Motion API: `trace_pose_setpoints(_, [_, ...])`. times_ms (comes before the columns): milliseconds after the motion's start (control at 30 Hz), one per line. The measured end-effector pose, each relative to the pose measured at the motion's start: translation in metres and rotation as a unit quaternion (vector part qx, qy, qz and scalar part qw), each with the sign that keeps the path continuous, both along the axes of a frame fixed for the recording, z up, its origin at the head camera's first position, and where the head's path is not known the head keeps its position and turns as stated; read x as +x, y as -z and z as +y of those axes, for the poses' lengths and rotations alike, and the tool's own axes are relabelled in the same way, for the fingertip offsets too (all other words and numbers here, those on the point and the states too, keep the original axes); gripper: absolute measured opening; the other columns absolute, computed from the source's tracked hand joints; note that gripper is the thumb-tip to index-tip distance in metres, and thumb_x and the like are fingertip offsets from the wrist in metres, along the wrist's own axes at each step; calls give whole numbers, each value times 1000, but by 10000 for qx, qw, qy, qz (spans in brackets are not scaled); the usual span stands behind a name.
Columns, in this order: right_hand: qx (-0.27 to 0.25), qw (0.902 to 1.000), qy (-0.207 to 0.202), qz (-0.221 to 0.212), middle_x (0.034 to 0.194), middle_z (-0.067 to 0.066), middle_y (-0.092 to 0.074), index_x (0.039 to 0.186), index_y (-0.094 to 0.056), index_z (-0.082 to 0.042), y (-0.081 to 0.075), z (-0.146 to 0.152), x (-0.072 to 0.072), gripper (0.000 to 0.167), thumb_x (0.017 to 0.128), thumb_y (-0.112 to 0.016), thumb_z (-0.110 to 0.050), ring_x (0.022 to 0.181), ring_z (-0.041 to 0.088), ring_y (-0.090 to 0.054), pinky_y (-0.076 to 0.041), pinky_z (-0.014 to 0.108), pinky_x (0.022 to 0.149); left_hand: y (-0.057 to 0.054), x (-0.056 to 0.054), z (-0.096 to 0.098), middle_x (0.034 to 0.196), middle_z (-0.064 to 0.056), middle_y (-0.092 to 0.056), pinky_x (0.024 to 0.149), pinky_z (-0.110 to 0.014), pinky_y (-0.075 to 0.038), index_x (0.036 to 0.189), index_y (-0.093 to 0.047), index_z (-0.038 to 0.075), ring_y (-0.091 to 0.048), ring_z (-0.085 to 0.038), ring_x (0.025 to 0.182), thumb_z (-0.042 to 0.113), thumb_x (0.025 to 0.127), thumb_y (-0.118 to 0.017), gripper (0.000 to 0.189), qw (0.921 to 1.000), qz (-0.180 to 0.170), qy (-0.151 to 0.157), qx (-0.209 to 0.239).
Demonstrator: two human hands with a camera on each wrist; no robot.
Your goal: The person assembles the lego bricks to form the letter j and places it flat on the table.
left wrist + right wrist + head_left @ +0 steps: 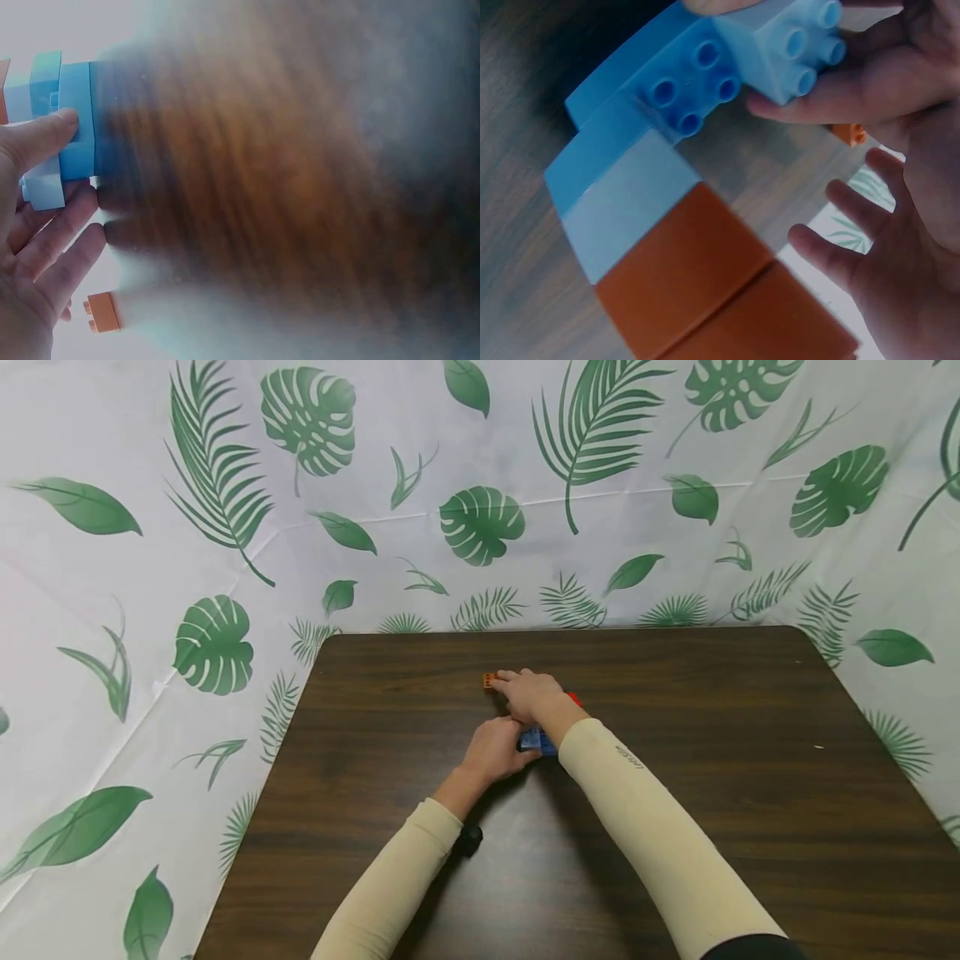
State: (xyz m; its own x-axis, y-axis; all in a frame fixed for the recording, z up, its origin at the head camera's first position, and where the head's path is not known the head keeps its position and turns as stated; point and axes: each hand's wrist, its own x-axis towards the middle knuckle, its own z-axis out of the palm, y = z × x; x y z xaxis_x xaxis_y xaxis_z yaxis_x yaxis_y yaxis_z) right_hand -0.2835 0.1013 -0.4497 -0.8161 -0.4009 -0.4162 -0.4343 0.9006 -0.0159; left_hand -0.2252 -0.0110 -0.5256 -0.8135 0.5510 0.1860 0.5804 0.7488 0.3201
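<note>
My left hand [492,749] holds an assembly of blue toy building bricks [76,150]. In the left wrist view, its thumb presses on the bricks while other fingers lie beneath. The right wrist view shows a light-blue brick [772,49], darker blue bricks [682,82] with studs, and red-orange bricks [686,262] in the same assembly. My right hand [531,695] reaches over the left, beside a loose orange brick [489,680]. Its fingers are loosely bent in the right wrist view; whether they touch the orange brick, I cannot tell.
The brown wood-grain table [390,693] ends at a white leaf-patterned cloth [420,435]. A small black object [470,841] shows by the left forearm. A small pale speck [818,747] lies on the table at right.
</note>
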Motion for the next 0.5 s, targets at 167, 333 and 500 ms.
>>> trace_pose_setpoints(167, [68,9999,-14,-88,163,-4,-14,157,-24,-26,3,1,-4,59,104,-48,-23,147,29,-20,-42,48,101,0,-3,-2,100,-1,-71,78,-38,-53,114,-71,17,-68,-19,88,44,83,-77,42,10000,13,8,-74])
trace_pose_setpoints(333, [92,9997,-155,-165,163,-5,-17,155,-29,-26,5,0,-9,63,99,-57,-19,146,29,-22,-44,46,96,1,-5,-4,96,-1,-71,75,-38,-54,110,-72,16,-68,-19,85,44,83,-77,40,10000,47,-1,-63])
trace_pose_setpoints(500, [3,9996,-154,-254,161,-6,-22,153,-36,-29,5,-1,-12,68,94,-58,-6,139,26,-36,-47,38,73,-1,-7,-4,93,0,-71,73,-37,-54,109,-72,16,-68,-19,83,45,82,-78,40,9999,88,23,-51])
